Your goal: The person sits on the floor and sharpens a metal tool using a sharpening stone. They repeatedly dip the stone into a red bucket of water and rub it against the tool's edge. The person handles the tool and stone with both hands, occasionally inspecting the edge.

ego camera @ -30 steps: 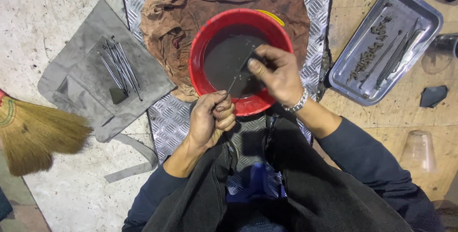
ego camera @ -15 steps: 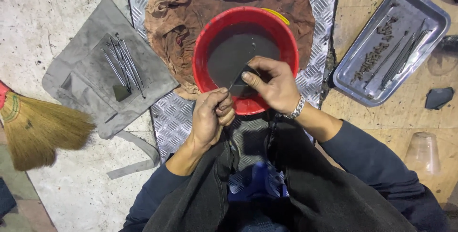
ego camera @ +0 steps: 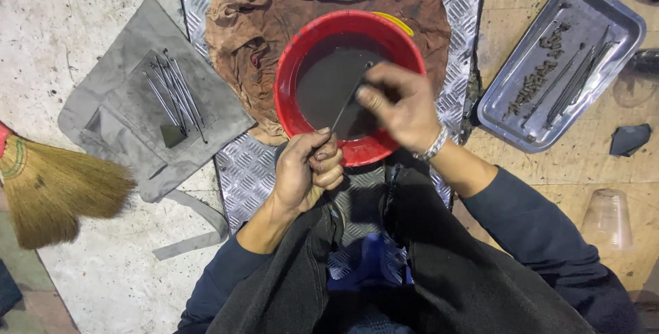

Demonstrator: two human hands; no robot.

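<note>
My left hand [ego camera: 310, 169] grips the lower end of a thin dark metal rod [ego camera: 345, 102] at the near rim of a red bowl [ego camera: 292, 111] filled with dark liquid. My right hand [ego camera: 401, 104] hovers over the bowl, blurred, with its fingertips pinched on the rod's upper end. A metal bracelet sits on my right wrist. The bowl rests on a brown stained rag [ego camera: 261, 32] spread over a diamond-plate metal sheet [ego camera: 247, 169].
A grey cloth pouch [ego camera: 123, 135] at the left bears several thin rods [ego camera: 171, 94]. A straw broom [ego camera: 55, 186] lies at far left. A steel tray [ego camera: 508, 111] with rods and small parts sits at right, near a clear plastic cup [ego camera: 607, 219] and a dark scrap [ego camera: 630, 138].
My right hand slid up along the rod, away from my left hand and further over the bowl. The left hand kept its hold at the bowl's near rim.
</note>
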